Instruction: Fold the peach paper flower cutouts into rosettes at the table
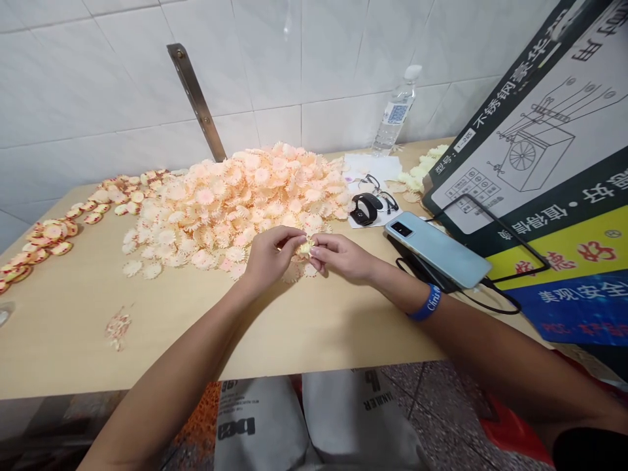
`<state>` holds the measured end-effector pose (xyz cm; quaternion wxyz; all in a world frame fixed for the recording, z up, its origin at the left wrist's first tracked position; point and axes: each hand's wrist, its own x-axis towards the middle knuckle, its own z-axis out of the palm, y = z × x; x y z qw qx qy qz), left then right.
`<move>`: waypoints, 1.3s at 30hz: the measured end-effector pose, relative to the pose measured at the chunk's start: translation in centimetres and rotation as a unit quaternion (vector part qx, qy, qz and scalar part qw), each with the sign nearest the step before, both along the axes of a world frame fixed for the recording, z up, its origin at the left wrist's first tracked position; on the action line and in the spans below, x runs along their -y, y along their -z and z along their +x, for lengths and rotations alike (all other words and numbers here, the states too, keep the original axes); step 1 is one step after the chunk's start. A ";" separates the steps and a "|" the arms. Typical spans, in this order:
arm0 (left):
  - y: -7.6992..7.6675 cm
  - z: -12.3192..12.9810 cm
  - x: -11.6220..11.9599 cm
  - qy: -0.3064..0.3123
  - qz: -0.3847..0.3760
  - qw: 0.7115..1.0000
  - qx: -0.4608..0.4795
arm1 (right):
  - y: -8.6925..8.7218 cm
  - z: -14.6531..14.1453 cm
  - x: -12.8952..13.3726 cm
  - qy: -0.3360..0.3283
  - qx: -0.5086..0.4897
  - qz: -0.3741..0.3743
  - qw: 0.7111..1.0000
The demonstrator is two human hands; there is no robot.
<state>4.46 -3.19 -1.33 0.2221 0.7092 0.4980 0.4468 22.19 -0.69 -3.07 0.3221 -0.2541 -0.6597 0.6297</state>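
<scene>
Between the fingertips of both hands is a small pale yellow flower-shaped piece [307, 246], partly covered by the fingers. My left hand [272, 256] pinches it from the left with thumb and forefinger. From the other side my right hand [343, 257] grips it, fingers curled in. Just behind the hands rises a big heap of thin, frilly-edged pale pink and cream flower pieces [235, 190]. A few of these lie flat on the table around the fingers.
On the wooden table [304, 333] lie red-edged pieces [49, 235] at left and small scraps [118, 327]. To the right are a light blue phone [436, 250] with a cable, a black wristband [364, 209], a water bottle [395, 114] and a large printed box [534, 144].
</scene>
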 end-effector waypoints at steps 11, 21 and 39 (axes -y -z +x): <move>-0.2 -1.7 -1.2 -0.006 0.015 0.998 0.062 | 0.4 -0.1 0.0 0.053 0.031 0.017 0.998; 0.8 -1.0 -1.1 0.089 0.146 0.980 -0.100 | 0.9 -0.1 -0.3 0.084 0.038 0.053 0.994; 0.3 -0.1 -0.7 0.007 -0.085 0.995 0.054 | 0.6 -0.4 0.1 0.177 0.109 0.216 0.954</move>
